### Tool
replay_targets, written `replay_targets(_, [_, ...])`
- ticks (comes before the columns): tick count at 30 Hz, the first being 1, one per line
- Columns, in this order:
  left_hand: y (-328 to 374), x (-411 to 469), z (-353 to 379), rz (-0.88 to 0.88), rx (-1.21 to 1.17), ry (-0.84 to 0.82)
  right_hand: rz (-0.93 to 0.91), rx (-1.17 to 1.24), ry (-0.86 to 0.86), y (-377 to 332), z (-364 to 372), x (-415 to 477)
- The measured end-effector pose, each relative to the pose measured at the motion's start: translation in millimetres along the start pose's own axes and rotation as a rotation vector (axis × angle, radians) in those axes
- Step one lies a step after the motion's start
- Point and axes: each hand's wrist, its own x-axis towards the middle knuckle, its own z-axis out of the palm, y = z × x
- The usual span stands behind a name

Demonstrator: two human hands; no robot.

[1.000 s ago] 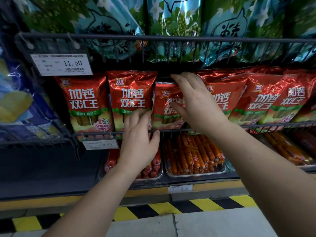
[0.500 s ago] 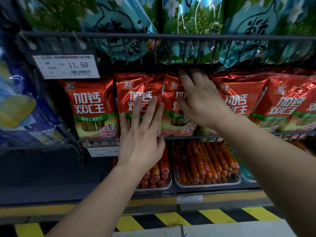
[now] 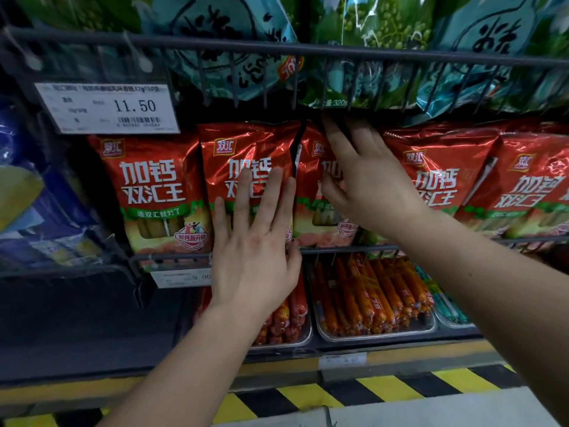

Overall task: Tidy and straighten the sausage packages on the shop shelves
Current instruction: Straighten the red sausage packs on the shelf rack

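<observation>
A row of red foil sausage packages stands upright behind a wire shelf rail (image 3: pixel 348 249). My left hand (image 3: pixel 255 241) lies flat with straight fingers on the front of the second package (image 3: pixel 246 146). My right hand (image 3: pixel 366 183) covers the upper right part of the third package (image 3: pixel 311 183). Its fingers stretch up to the package's top edge under the upper wire basket, and the thumb rests on the front. The first package (image 3: pixel 151 186) stands at the left. More red packages (image 3: pixel 437 174) lean to the right of my right hand.
Green and teal bags (image 3: pixel 378 35) fill the upper wire basket (image 3: pixel 215 44), which carries an 11.50 price tag (image 3: pixel 107 107). Trays of loose orange sausages (image 3: pixel 369 297) sit below. Blue packages (image 3: pixel 40 211) hang at the left. Yellow-black striping (image 3: pixel 308 396) marks the floor edge.
My left hand rose from the rail and flattened on the second package. The third package went from tilted to upright as my right hand's fingers straightened up along it. The view moved closer.
</observation>
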Motion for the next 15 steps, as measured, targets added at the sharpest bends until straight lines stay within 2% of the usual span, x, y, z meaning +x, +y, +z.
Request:
replay_targets(5, [1,-1,-1,0.009,-0.038,0.014,-0.063,-0.018,0.207,3,-4,-14])
replay_targets(11, [14,-2,-4,-0.008,-0.107,0.043,-0.102,0.019,0.211,11,-3,-20])
replay_targets(15, [35,1,-1,0.118,-0.175,0.146,-0.186,0.009,0.184,18,3,-23])
